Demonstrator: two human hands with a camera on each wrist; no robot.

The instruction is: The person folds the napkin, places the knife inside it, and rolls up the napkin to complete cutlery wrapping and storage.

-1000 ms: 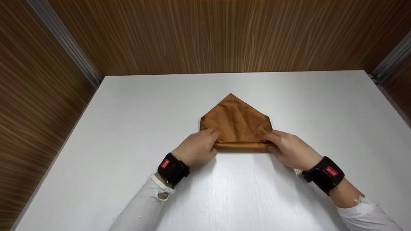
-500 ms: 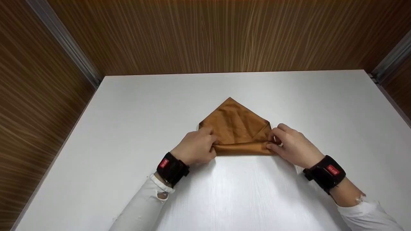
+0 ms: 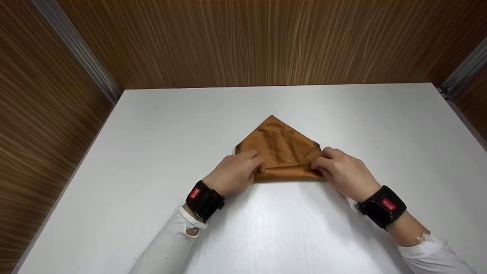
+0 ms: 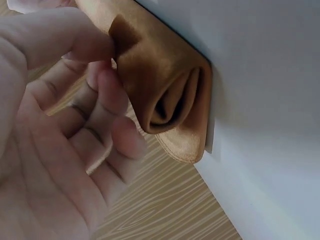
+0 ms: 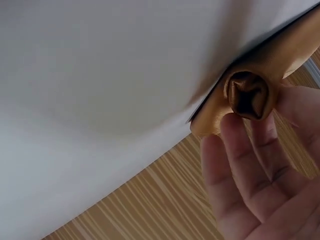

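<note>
Brown cloth (image 3: 279, 150) mid-tabletop (image 3: 152, 133), rolled near edge running left-right. Left hand (image 3: 234, 173) pinches the roll's left end, right hand (image 3: 342, 173) its right end; point faces the far edge.

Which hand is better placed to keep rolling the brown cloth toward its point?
Neither clearly. The left hand and right hand each pinch one end of the cloth's rolled near edge on the table, about level with each other, so rolling probably takes both together.

head: above, facing down | wrists: close, table level | shared: cloth (image 3: 279, 150)
</note>
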